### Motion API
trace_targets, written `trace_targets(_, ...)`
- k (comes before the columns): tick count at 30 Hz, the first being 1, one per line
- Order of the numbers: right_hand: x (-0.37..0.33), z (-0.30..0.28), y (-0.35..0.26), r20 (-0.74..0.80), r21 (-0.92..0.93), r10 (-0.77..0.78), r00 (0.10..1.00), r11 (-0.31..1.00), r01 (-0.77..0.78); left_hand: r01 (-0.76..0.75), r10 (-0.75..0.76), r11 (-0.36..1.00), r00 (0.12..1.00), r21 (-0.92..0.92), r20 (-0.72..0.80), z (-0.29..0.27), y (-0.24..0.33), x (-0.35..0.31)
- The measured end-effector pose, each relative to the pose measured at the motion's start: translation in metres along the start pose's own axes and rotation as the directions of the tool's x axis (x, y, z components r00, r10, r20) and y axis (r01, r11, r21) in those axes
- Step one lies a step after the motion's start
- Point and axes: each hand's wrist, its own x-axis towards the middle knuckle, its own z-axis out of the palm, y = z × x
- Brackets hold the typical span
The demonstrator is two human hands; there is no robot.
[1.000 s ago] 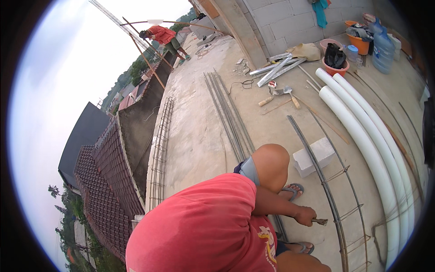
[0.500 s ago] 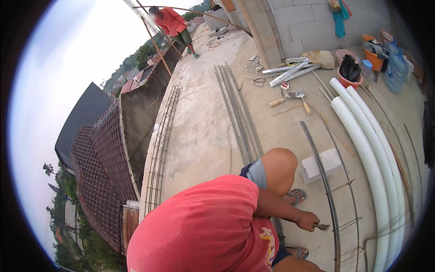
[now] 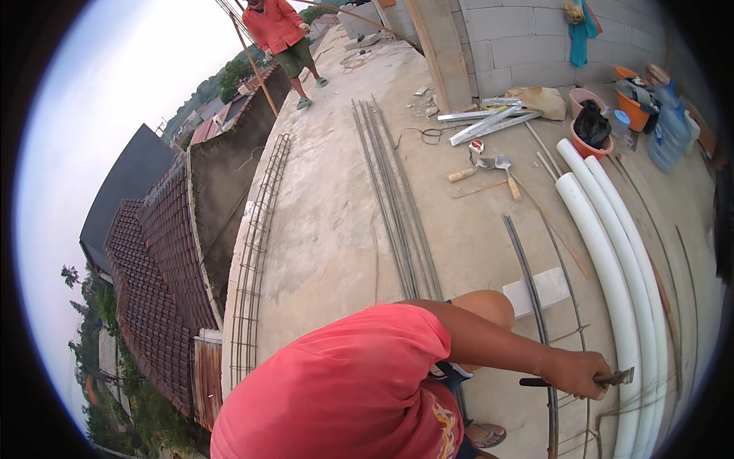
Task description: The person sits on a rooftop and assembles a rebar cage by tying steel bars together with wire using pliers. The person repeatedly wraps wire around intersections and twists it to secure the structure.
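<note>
My left arm reaches out from the red shirt toward the right. Closed round a hand tool, my left hand [image 3: 579, 374] hangs above a rebar frame [image 3: 538, 321]. The pincer-like tool [image 3: 616, 377] has a dark handle sticking out behind the fist and a worn metal head ahead of it, over the white pipes [image 3: 604, 283]. A pale block [image 3: 552, 289] lies under the frame's bars. My right hand does not show; my torso fills the lower middle.
A bundle of long steel bars [image 3: 386, 206] lies on the concrete, with a trowel [image 3: 506, 170] to its right. A rebar cage [image 3: 260, 245] runs along the left edge, above tiled roofs [image 3: 153, 283]. A co-worker in red [image 3: 279, 34] stands at the back. Buckets [image 3: 591, 141] stand right.
My left hand has moved right with the tool, past the rebar toward the pipes, and my arm is stretched further. My view has shifted slightly. The co-worker has come nearer.
</note>
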Motion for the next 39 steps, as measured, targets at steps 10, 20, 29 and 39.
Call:
trace_targets(10, -0.010, 0.148, 0.009, 0.517, 0.037, 0.158, 0.841, 0.978, -0.207, 0.083, -0.079, 0.997, 0.965, 0.007, -0.250, 0.031, -0.062, 0.025)
trace_targets(20, 0.005, 0.156, 0.013, 0.564, -0.052, 0.296, 0.771, 0.944, -0.325, 0.108, -0.113, 0.994, 0.937, -0.033, -0.329, 0.031, -0.081, 0.050)
trace_targets(29, 0.005, 0.154, -0.002, 0.582, -0.048, 0.295, 0.758, 0.943, -0.330, 0.072, -0.029, 0.989, 0.952, 0.132, -0.305, 0.028, -0.080, 0.052)
trace_targets(39, 0.001, 0.156, -0.011, 0.586, -0.149, 0.230, 0.777, 0.973, -0.176, 0.023, 0.001, 0.997, 0.954, 0.075, -0.300, 0.019, -0.061, 0.042)
